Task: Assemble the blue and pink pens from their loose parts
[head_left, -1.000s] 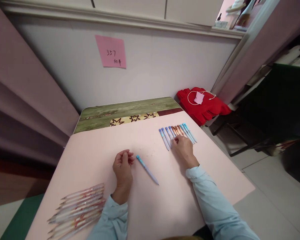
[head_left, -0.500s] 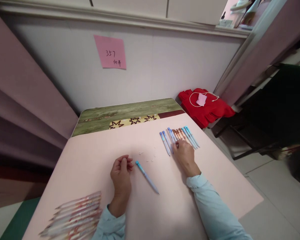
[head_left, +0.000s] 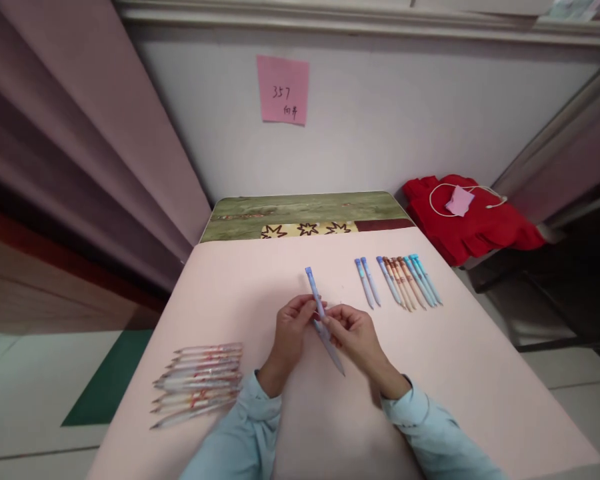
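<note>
My left hand [head_left: 291, 328] and my right hand [head_left: 354, 332] meet over the middle of the table. Between their fingertips they pinch a slim pen [head_left: 313, 285] with a violet-blue top, its upper end pointing away from me. Below it, another pen [head_left: 336, 357] with a pale barrel lies on the table, its upper part hidden by the fingers. To the right of my right hand lie two violet-topped pens [head_left: 367, 283] side by side. Beyond them is a row of several pens [head_left: 405, 283] with violet, brown and turquoise tops.
Several pale pens with reddish prints [head_left: 200, 380] lie stacked at the left. The pale pink table cover [head_left: 240, 280] leaves a green strip [head_left: 305, 208] showing at the back. A red cloth bundle [head_left: 473, 223] with a white cord sits beyond the right corner.
My right hand has come back from the pen row to the middle, bringing a violet-topped pen. My left hand now grips it too. The head view has turned left.
</note>
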A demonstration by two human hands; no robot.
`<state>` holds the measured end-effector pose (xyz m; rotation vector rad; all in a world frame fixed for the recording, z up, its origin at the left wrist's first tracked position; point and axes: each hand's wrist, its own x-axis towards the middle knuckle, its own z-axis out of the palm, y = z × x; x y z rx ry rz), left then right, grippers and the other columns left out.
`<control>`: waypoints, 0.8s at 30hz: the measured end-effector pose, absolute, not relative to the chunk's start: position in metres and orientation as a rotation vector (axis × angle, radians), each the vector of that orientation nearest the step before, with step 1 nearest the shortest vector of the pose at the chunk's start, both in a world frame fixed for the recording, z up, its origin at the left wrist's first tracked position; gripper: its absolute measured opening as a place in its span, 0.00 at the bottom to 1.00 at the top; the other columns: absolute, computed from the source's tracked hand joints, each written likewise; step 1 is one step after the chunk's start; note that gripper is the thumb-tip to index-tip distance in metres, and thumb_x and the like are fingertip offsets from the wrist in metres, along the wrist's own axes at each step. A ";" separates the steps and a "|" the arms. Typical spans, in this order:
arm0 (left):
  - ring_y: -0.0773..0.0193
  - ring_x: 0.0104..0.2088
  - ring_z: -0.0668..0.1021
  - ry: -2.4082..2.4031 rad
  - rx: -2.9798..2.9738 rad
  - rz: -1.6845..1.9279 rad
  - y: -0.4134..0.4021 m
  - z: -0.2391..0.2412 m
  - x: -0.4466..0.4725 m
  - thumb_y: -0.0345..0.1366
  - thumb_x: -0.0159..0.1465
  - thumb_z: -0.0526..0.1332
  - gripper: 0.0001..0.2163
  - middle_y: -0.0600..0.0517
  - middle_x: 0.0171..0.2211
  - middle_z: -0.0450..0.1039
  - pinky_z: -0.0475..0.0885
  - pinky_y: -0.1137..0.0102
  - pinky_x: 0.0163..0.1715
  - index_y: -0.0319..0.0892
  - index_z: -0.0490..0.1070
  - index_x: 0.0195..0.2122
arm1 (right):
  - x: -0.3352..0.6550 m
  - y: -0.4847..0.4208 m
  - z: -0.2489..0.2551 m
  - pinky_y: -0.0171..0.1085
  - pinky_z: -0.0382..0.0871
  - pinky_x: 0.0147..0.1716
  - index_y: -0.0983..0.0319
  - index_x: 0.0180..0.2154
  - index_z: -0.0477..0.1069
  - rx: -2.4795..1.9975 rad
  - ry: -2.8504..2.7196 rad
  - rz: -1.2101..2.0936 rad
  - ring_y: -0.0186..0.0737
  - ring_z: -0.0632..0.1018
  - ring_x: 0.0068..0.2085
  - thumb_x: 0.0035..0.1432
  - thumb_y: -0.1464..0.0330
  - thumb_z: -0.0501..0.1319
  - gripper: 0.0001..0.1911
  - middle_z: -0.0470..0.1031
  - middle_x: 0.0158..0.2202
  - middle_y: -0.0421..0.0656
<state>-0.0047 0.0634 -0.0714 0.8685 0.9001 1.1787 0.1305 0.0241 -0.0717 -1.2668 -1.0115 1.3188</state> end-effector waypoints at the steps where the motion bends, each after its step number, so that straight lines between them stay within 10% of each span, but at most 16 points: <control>1: 0.63 0.32 0.78 0.886 0.838 1.160 0.062 -0.070 -0.005 0.40 0.58 0.68 0.10 0.48 0.32 0.79 0.73 0.68 0.37 0.39 0.78 0.36 | 0.129 0.024 -0.072 0.30 0.60 0.17 0.61 0.31 0.75 -1.254 -1.028 1.332 0.32 0.69 0.17 0.53 0.56 0.69 0.15 0.70 0.17 0.36; 24: 0.71 0.15 0.71 0.759 0.745 0.665 0.040 -0.060 0.009 0.43 0.57 0.69 0.13 0.52 0.20 0.74 0.66 0.76 0.16 0.39 0.72 0.31 | 0.162 0.046 -0.057 0.27 0.46 0.13 0.64 0.31 0.76 -1.002 -0.540 1.465 0.22 0.60 0.16 0.42 0.62 0.75 0.17 0.78 0.26 0.42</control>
